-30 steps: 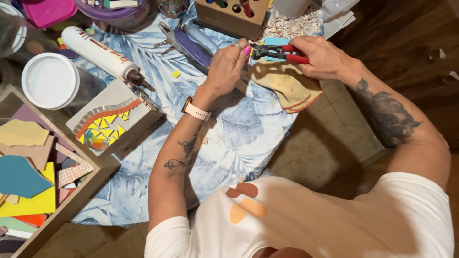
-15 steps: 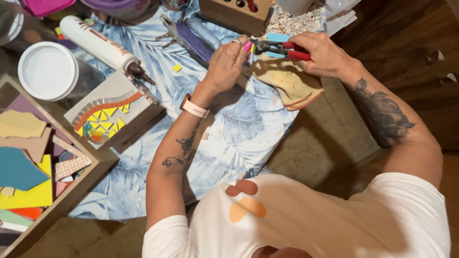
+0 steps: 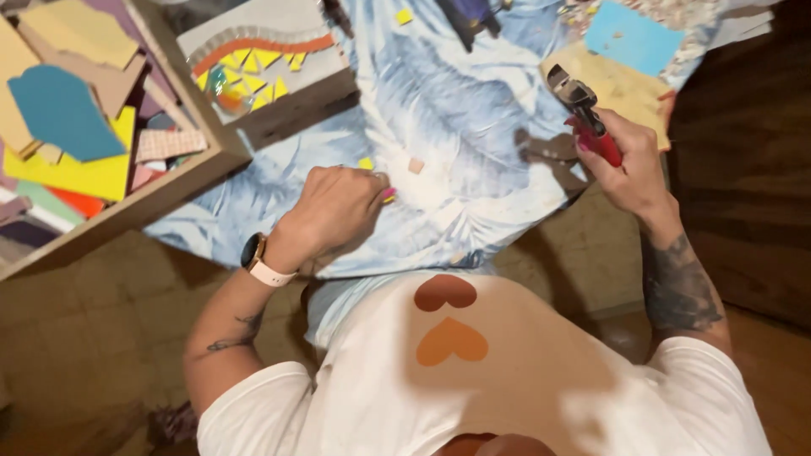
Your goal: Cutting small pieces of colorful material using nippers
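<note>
On the blue-and-white patterned cloth (image 3: 439, 110) covering the tabletop, the left hand (image 3: 338, 207) rests knuckles-up, fingers curled in toward the palm, nearly closed; fingertips with pink nails touch the cloth beside a small yellow chip (image 3: 366, 164). Whether it pinches anything cannot be told. A small tan chip (image 3: 416, 165) lies just to its right, apart from the fingers. A watch with a pale strap (image 3: 256, 260) sits on the left wrist. The right hand (image 3: 629, 165) is held above the cloth's right edge, fingers wrapped tight around the red handles of a pair of tile nippers (image 3: 583, 114); metal head points up and left, over a tan sheet (image 3: 617, 89) with a blue tile piece (image 3: 634, 38) lying on it. At upper left, a mosaic panel (image 3: 253, 59) with yellow triangles and an orange band lies on the cloth. Far left, a wooden tray (image 3: 169, 190) holds coloured tile pieces, among them a teal one (image 3: 59, 110) on top.
</note>
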